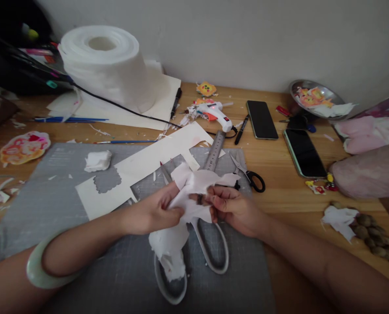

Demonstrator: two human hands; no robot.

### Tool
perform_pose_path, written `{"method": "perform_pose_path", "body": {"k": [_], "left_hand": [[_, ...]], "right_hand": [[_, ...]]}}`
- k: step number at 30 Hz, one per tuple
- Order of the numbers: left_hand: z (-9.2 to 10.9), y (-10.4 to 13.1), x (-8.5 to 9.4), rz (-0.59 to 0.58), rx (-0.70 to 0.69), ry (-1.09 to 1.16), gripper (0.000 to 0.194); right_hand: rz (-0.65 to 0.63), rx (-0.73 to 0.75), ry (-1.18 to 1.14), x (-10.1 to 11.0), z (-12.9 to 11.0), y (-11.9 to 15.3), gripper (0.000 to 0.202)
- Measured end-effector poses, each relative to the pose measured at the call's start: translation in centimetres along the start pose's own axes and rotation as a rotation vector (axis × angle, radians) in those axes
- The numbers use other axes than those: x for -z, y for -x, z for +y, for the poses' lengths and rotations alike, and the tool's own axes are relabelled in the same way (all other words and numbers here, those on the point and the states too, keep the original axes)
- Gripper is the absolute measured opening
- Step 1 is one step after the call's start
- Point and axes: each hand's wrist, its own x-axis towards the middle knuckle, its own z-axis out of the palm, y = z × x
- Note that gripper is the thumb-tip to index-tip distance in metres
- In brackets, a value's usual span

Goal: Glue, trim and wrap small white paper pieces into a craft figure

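A crumpled piece of thin white material (181, 203) is stretched between my hands, above the grey cutting mat (115, 270). On its left side, my left hand (158, 208) has its fingers closed on it. The fingers of my right hand (228, 206) pinch its right side, beside a ragged opening with something small and dark in it that I cannot make out. Large grey-handled scissors (225, 257) lie under the material, their handles towards me. White card with cut-outs (148, 161) lies behind my hands, and a small folded white pad (98, 161) rests on the mat's left part.
A big white roll (102, 69) stands at the back left. Behind the mat are a glue gun (218, 114), a steel ruler (215, 152) and small black-handled scissors (256, 180). Two phones (262, 120), a metal bowl (292, 93) and brown beads (374, 235) lie to the right.
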Motion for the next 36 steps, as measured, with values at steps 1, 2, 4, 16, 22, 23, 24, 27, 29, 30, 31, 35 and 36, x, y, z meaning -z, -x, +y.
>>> {"method": "perform_pose_path", "body": {"k": [1, 2, 4, 16, 22, 23, 24, 27, 29, 30, 31, 35, 36], "left_hand": [[-0.1, 0.0, 0.1, 0.003, -0.02, -0.007, 0.024], [-0.3, 0.0, 0.3, 0.004, -0.038, -0.011, 0.023], [-0.4, 0.0, 0.4, -0.002, -0.051, -0.017, 0.022], [-0.1, 0.1, -0.5, 0.014, -0.001, 0.029, 0.049], [-0.3, 0.1, -0.4, 0.011, 0.048, 0.123, 0.039], [-0.3, 0.1, -0.3, 0.005, 0.063, 0.144, 0.039], [-0.3, 0.2, -0.2, 0.001, 0.073, 0.161, 0.039], [-0.3, 0.3, 0.0, -0.011, 0.07, 0.154, 0.037], [-0.1, 0.2, -0.1, -0.007, 0.048, 0.085, 0.036], [0.0, 0.2, -0.2, -0.002, 0.034, 0.036, 0.036], [0.0, 0.2, -0.3, 0.004, 0.017, -0.016, 0.036], [0.0, 0.0, -0.8, 0.015, -0.057, -0.14, 0.038], [-0.1, 0.0, -0.9, 0.013, -0.064, -0.136, 0.036]], "right_hand": [[0.007, -0.004, -0.033, 0.0, -0.1, 0.0, 0.021], [0.017, -0.006, -0.056, 0.0, -0.2, 0.0, 0.021], [0.033, -0.004, -0.048, 0.0, -0.3, 0.0, 0.021], [-0.004, 0.035, 0.353, -0.5, -0.3, 0.1, 0.029], [0.018, 0.043, 0.154, 0.0, 0.1, 0.1, 0.024], [0.029, 0.037, 0.061, 0.0, 0.0, 0.0, 0.023], [0.036, 0.03, -0.028, 0.1, -0.1, -0.1, 0.023], [0.036, 0.011, -0.137, 0.1, -0.3, -0.2, 0.024], [0.045, 0.029, -0.048, 0.0, -0.2, -0.2, 0.023], [0.051, 0.043, 0.026, -0.1, -0.1, -0.1, 0.022], [0.057, 0.053, 0.099, -0.3, 0.0, 0.0, 0.023], [0.062, 0.033, 0.284, -0.9, 0.2, 0.3, 0.029], [0.066, 0.031, 0.31, -1.0, 0.1, 0.4, 0.029]]}}
